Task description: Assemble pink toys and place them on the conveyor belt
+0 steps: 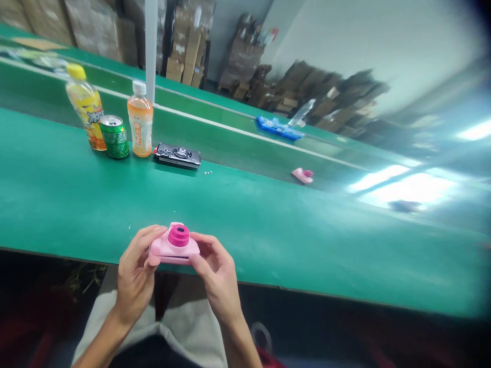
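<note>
pink camera (175, 247) held; orange drink (140, 108) in capped bottle (140, 125)

on the green table (95, 199) i have a yellow-capped bottle (82, 99) standing at the left, a green can (115, 138) just beside it, then a white-capped orange drink (140, 125). near that drink's base i see a flat black object (177, 155), red at its left end. farther off i make out a blue tray (279, 128), a clear bottle (302, 112), a white post (150, 51) and cardboard boxes (187, 46).
</note>
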